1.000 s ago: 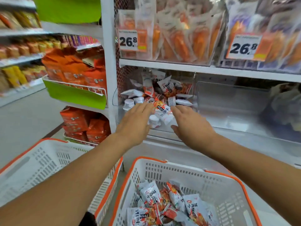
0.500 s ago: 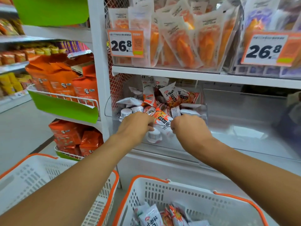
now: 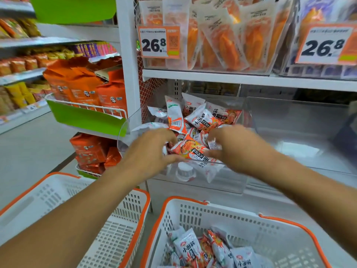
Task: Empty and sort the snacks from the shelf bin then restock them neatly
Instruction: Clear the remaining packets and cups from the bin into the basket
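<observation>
A clear plastic shelf bin on the middle shelf holds a loose pile of small white-and-orange snack packets. Both hands are inside its front. My left hand curls its fingers around packets at the left of the pile. My right hand pinches a small packet between thumb and fingers at the right. An orange-and-white packet lies between the two hands. Small white round cups sit at the bin's front bottom.
Below me stand two white baskets with orange rims: the right basket contains several of the same packets, the left basket shows no contents. A second clear bin sits to the right. Orange bags hang in a green-fronted rack at left.
Both hands have reached deeper into the bin and closed on packets in the pile. The view has moved closer to the shelf.
</observation>
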`<state>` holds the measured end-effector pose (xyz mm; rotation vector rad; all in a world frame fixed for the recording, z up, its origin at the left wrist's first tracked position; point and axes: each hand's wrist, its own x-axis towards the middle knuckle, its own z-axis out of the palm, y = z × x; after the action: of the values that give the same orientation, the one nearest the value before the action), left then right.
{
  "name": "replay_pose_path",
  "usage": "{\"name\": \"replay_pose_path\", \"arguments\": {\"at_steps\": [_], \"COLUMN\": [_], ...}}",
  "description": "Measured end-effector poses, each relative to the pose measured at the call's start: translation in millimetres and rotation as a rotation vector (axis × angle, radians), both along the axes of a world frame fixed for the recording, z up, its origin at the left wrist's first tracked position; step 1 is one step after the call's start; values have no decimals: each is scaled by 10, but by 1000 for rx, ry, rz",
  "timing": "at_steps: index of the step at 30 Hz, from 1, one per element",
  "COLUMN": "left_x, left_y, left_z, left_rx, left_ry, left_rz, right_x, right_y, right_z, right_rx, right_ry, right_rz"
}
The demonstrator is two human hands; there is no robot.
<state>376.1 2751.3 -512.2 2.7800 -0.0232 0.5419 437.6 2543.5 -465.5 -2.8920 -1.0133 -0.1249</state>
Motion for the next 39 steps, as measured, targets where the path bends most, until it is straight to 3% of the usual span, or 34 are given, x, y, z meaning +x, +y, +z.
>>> {"name": "replay_pose_path", "arguments": {"at_steps": [2,3,6,9,14,18,22,27,32,36,39], "left_x": [32,61,194,337,496,537,611,650,633,623,598], "left_y": [135,199,322,358,404,356,386,425,361,355,371], "left_z": [39,67,82,-11,-61,-87,-115,-155,-103,-136,-108], "left_rx": [-35,-54,-81,-137,-198,-200,-252,-163,-305,-179,-208], "left_ry": [-190,-200,93,323,198,386,439,419,402,237,177], "left_rz": [114,182,288,273,253,227,271,377,198,275,309], "right_x": [238,352,626,792,933,840,764,870,922,873,840], "right_y": [78,132,314,441,581,644,612,527,445,434,465], "right_z": [149,198,216,115,29,-8,-123,-40,50,10,-69], "right_rx": [32,-15,-299,-344,-278,-438,-534,-347,-291,-355,-425], "right_ry": [-37,-55,69,157,152,138,77,-23,-74,24,18], "right_rz": [-47,-65,-112,-67,-27,-58,-56,68,106,63,57]}}
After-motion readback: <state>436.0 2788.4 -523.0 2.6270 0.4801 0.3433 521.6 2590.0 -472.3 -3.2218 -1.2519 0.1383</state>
